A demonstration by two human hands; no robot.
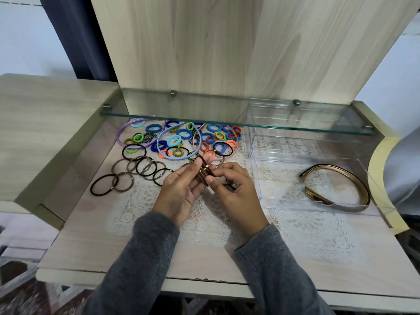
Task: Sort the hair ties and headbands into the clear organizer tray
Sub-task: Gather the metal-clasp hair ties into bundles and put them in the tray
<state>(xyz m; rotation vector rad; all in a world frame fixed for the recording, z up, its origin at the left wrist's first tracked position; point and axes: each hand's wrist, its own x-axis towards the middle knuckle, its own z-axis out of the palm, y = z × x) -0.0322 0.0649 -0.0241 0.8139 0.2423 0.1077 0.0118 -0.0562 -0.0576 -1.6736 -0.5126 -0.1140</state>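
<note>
— While both hands are busy with one bundle, how much of the sorting does the head view show as done?

— Little. Clear organizer tray (256, 185), at right, its rear running under the glass shelf (204, 108). The near compartment holds the gold and brown headbands (341, 169), lying flat. Nothing else can be made out in the tray, though the rear compartments are partly veiled by the shelf's front edge.

— And the hands?

— Left hand (179, 189), palm up, fingers curled beneath and thumb laid over a bundle of brown hair ties (203, 176) with gold beads. Right hand (236, 189) pinches the same bundle between thumb and fingers. The bundle is held above the lace mat (204, 219), left of the tray and apart from it.

— What is left?

— Most of the task, by judgement. Loose brown and black ties (145, 165) lie overlapping at left. A heap of coloured hair ties (184, 133) lies at the back, below the shelf, with three pastel headbands among it: purple headband (118, 135), blue headband (172, 157), pink headband (236, 147). All of these are outside the tray. The held bundle is probably the next lot to go in, but which compartment it suits cannot be told.
</note>
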